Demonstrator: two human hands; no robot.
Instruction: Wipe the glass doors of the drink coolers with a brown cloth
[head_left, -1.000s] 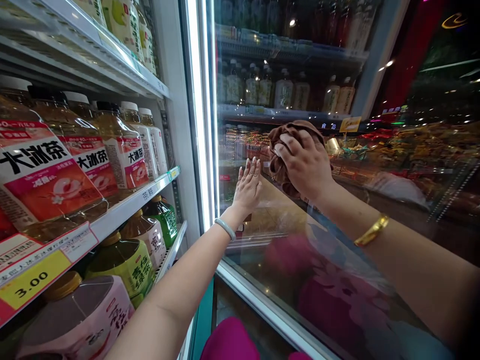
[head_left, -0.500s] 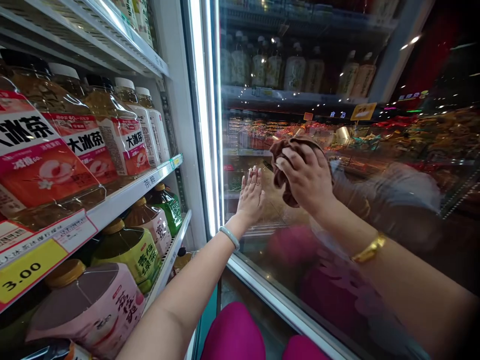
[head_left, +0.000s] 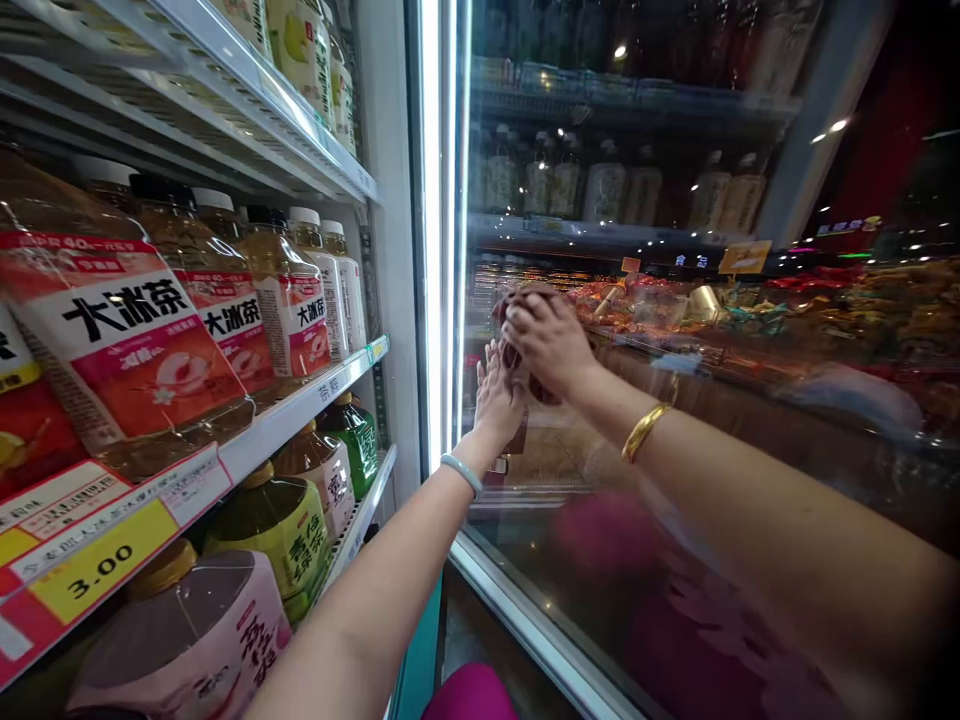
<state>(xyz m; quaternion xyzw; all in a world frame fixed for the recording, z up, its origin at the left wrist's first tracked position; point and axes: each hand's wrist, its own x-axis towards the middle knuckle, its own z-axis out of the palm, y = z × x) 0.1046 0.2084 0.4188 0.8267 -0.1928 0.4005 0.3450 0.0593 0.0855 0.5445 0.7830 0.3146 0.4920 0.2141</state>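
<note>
The right grip (head_left: 547, 340) is curled around a bunched brown cloth (head_left: 544, 390), set against the glass door (head_left: 592, 470). Just beside it, to the lower left, the left grip (head_left: 499, 400) is spread flat, fingers outstretched, holding nothing (a pale green bangle (head_left: 463, 475) circles that wrist). Well left of both grips, iced tea bottles (head_left: 142, 330) line a white shelf (head_left: 277, 415). Farthest, beyond both grips, blurred goods (head_left: 847, 315) show through the glass.

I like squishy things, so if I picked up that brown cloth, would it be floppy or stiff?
Probably floppy: the brown cloth bunches into folds under the right hand. It would likely feel light, since it looks like a small piece of soft fabric. It probably wouldn't roll if pushed, because it's crumpled rather than smoothly round.
</note>
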